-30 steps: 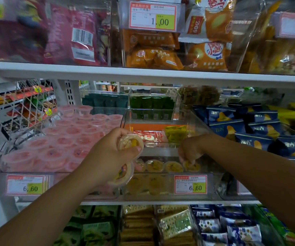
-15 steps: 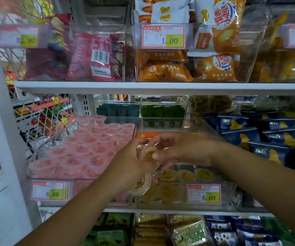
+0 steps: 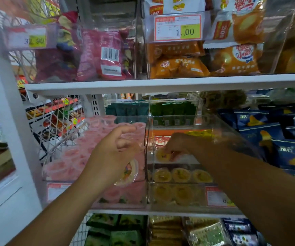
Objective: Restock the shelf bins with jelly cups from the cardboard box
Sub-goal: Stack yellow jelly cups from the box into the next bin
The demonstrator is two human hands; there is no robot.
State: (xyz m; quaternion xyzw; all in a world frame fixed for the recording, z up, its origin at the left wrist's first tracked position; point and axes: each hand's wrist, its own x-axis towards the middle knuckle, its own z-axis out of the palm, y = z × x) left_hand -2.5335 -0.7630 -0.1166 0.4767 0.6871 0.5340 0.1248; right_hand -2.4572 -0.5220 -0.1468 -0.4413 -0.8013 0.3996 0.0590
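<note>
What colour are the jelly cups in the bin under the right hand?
Yellow round jelly cups, clearest in the head view.

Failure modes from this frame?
1. The left hand holds a spare jelly cup low in its palm, in front of the pink-cup bin; a slack grip might drop it there.
2. The right hand sets a yellow cup behind the front row; it may land tilted.

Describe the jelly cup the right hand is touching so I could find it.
On the middle shelf, find the clear bin of yellow cups, right of the pink-cup bin. The cup sits behind the front row, the only yellow one under the fingers of the right hand.
</note>
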